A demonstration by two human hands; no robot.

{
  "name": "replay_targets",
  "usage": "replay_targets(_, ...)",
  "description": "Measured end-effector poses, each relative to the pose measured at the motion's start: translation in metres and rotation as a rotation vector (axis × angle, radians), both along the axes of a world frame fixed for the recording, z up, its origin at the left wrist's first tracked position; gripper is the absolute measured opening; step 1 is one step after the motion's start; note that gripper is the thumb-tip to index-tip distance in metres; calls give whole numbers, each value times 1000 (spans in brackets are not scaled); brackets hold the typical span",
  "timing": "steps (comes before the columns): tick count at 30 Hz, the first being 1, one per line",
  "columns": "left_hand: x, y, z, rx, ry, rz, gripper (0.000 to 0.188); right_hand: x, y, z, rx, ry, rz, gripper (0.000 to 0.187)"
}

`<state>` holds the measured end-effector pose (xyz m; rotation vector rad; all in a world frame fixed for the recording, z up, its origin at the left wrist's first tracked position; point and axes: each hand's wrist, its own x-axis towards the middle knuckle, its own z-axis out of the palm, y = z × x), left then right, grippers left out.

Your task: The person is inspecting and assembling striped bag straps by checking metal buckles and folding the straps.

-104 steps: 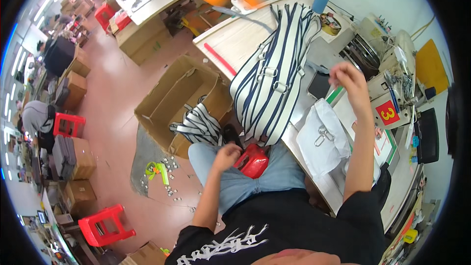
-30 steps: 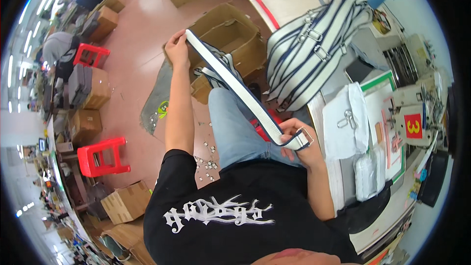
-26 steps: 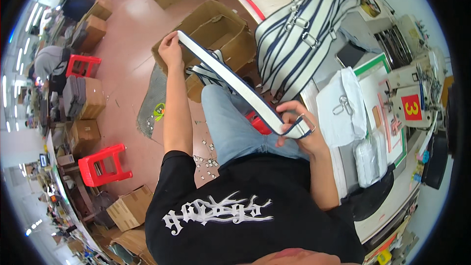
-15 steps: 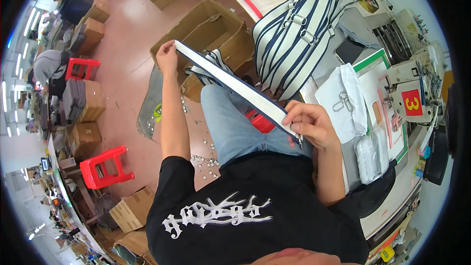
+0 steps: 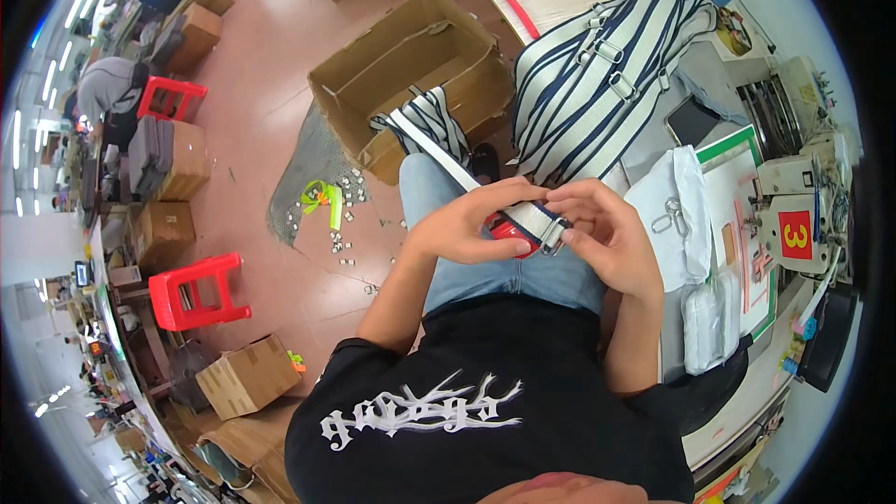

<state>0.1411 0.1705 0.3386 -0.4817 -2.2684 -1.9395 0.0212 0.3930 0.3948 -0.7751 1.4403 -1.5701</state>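
Note:
A white webbing strap with navy edges [image 5: 434,150] runs from the far left of my lap to a metal slide buckle [image 5: 551,237] at its near end. My left hand [image 5: 476,222] pinches the strap just short of the buckle, thumb below and fingers above. At the buckle, my right hand [image 5: 611,235] holds the strap's end between thumb and fingers; some fingertips are hidden. The strap's far end reaches a bunch of similar striped straps [image 5: 439,129] by the carton's edge. A large pile of these straps with metal buckles [image 5: 588,84] lies on the table to the right.
An open cardboard carton [image 5: 350,84] stands on the floor ahead. On the right, metal rings [image 5: 668,217] rest on a white packet [image 5: 686,257], near a phone [image 5: 691,121] and a sewing machine [image 5: 793,229]. A red stool [image 5: 198,294] stands left; small pieces litter the floor.
My left hand has come from far out at the strap's other end to beside my right hand at the buckle. The stretched strap has slackened. The view has shifted slightly.

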Motion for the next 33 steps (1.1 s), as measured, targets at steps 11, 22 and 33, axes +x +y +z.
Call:
replay_targets(11, 8, 33, 9, -216, 49, 364, 42, 4, -16, -15, -88, -94, -295, 23)
replay_targets(22, 11, 33, -5, 794, -360, 93, 46, 14, -36, -46, -190, 133, -360, 37)
replay_targets(33, -21, -37, -19, 1090, -185, 606, 36, 60, -32, -74, 51, -117, 132, 32)
